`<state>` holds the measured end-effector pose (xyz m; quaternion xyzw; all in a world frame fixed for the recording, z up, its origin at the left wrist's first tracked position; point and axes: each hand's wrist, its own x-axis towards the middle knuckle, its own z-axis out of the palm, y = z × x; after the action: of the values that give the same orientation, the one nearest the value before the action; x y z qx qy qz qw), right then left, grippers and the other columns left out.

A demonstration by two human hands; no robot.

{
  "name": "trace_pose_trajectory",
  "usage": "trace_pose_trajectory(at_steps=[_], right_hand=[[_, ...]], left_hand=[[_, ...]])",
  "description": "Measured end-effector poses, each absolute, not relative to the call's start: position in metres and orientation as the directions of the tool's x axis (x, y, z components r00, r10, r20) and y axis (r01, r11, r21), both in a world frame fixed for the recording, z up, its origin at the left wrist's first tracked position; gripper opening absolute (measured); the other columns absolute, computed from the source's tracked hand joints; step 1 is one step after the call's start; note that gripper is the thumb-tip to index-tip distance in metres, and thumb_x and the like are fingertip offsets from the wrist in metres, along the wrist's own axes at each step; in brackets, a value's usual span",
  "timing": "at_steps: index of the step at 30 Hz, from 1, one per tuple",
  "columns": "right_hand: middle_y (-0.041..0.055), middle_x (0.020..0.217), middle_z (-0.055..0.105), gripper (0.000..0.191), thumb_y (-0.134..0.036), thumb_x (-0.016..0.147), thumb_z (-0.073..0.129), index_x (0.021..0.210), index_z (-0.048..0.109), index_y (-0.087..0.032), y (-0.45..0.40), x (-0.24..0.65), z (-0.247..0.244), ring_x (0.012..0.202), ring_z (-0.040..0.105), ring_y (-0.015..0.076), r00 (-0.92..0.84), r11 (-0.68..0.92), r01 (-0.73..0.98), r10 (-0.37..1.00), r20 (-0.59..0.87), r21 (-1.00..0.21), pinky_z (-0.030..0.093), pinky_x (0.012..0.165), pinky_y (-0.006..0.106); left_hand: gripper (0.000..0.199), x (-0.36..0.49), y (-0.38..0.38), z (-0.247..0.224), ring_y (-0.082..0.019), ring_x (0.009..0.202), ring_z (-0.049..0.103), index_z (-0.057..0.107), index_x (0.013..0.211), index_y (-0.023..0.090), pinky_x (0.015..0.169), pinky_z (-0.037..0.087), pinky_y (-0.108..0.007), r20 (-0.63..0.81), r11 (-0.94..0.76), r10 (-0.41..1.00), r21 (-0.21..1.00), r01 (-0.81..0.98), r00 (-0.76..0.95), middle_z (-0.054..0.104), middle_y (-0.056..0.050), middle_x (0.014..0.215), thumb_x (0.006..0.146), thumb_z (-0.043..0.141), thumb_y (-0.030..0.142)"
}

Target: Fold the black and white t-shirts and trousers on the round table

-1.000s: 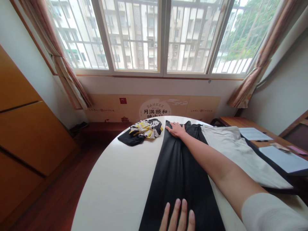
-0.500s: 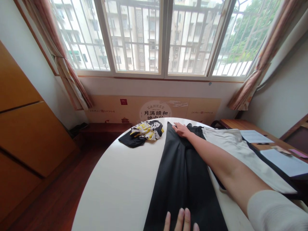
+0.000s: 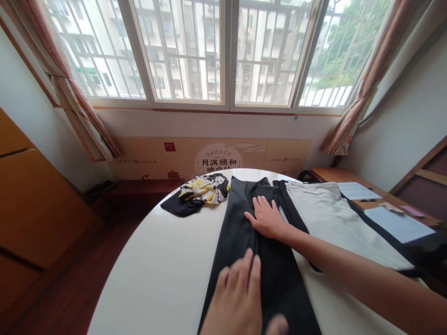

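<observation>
Black trousers [image 3: 226, 246] lie lengthwise on the round white table [image 3: 150, 260], running from its far edge toward me, with a crease down the middle. My right hand [image 3: 268, 217] rests flat on their upper part, fingers spread. Nearer to me, my left hand [image 3: 239, 288] is over the lower part with its fingers stretched forward and its thumb apart; whether it touches the cloth I cannot tell. Left of the trousers sits a crumpled black, white and yellow patterned cloth [image 3: 204, 188]. On the right lie light grey and black garments [image 3: 321, 204], laid out flat.
A wooden desk [image 3: 323, 175] with paper sheets [image 3: 398, 223] and a pink slip [image 3: 412, 211] stands to the right. Beyond the table are a printed board [image 3: 146, 160] and a barred window [image 3: 185, 51]. An orange-brown cabinet [image 3: 42, 204] is at the left.
My right hand has moved from the trousers' far end back toward me. My left hand has come forward into view over the cloth. The view has shifted slightly right.
</observation>
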<state>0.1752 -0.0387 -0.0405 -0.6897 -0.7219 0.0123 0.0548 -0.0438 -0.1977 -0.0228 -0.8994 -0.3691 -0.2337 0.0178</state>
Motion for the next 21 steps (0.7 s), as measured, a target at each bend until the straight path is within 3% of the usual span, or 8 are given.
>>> trace_pose_trajectory(at_steps=[2, 5, 9, 14, 18, 21], right_hand=[[0.0231, 0.172, 0.023, 0.085, -0.060, 0.106, 0.023, 0.164, 0.028, 0.002, -0.043, 0.178, -0.043, 0.162, 0.017, 0.0363, -0.065, 0.072, 0.989, 0.996, 0.052, -0.126, 0.014, 0.128, 0.059], [0.0192, 0.174, 0.022, 0.086, -0.064, 0.106, 0.019, 0.166, 0.028, -0.002, -0.042, 0.179, -0.041, 0.162, 0.016, 0.0324, -0.071, 0.080, 0.980, 0.996, 0.055, -0.182, 0.012, 0.130, 0.055], [0.0181, 0.173, 0.024, 0.091, -0.071, 0.104, 0.016, 0.166, 0.030, -0.007, -0.043, 0.180, -0.039, 0.162, 0.017, 0.0349, -0.037, 0.053, 0.972, 0.996, 0.076, -0.228, 0.011, 0.129, 0.057], [0.0188, 0.174, 0.022, 0.090, -0.074, 0.103, 0.025, 0.167, 0.031, -0.012, -0.046, 0.184, -0.040, 0.161, 0.014, 0.0408, 0.044, -0.021, 0.963, 0.996, 0.079, -0.268, 0.011, 0.128, 0.057], [0.0151, 0.175, 0.021, 0.085, -0.070, 0.105, 0.022, 0.168, 0.028, -0.012, -0.044, 0.186, -0.039, 0.163, 0.012, 0.0352, 0.032, -0.010, 0.958, 0.997, 0.072, -0.285, 0.005, 0.128, 0.061], [0.0138, 0.175, 0.019, 0.083, -0.066, 0.106, 0.020, 0.167, 0.028, -0.010, -0.043, 0.186, -0.038, 0.163, 0.010, 0.0317, 0.059, -0.033, 0.949, 0.996, 0.073, -0.314, 0.003, 0.129, 0.060]], left_hand=[[0.061, -0.029, -0.135, 0.012, -0.035, 0.140, 0.055, 0.048, 0.154, 0.011, 0.115, 0.047, -0.051, 0.355, -0.627, 0.765, 0.219, 0.748, 0.537, 0.054, -0.019, 0.156, 0.103, 0.047, 0.046], [0.053, 0.004, -0.037, 0.039, -0.029, 0.144, 0.052, 0.051, 0.149, 0.003, 0.121, 0.040, -0.040, 0.264, -0.558, 0.825, 0.250, 0.791, 0.499, 0.053, -0.021, 0.156, 0.103, 0.040, 0.026], [0.056, 0.040, 0.049, 0.023, -0.019, 0.154, 0.038, 0.042, 0.158, 0.010, 0.125, 0.028, -0.027, 0.131, -0.649, 0.761, 0.156, 0.745, 0.636, 0.043, -0.010, 0.167, 0.105, 0.033, 0.022], [0.069, 0.041, 0.075, -0.013, -0.031, 0.159, 0.030, 0.036, 0.159, 0.002, 0.128, 0.024, -0.045, 0.048, -0.512, 0.859, 0.104, 0.853, 0.510, 0.033, -0.023, 0.168, 0.107, 0.031, 0.046], [0.069, 0.042, 0.076, -0.016, -0.029, 0.159, 0.028, 0.035, 0.160, 0.002, 0.128, 0.021, -0.047, 0.045, -0.410, 0.912, 0.075, 0.909, 0.408, 0.031, -0.023, 0.169, 0.103, 0.028, 0.041], [0.070, 0.054, 0.077, -0.011, -0.038, 0.155, 0.036, 0.039, 0.156, -0.005, 0.124, 0.027, -0.054, 0.062, -0.317, 0.948, 0.060, 0.947, 0.313, 0.036, -0.031, 0.164, 0.100, 0.033, 0.037]])
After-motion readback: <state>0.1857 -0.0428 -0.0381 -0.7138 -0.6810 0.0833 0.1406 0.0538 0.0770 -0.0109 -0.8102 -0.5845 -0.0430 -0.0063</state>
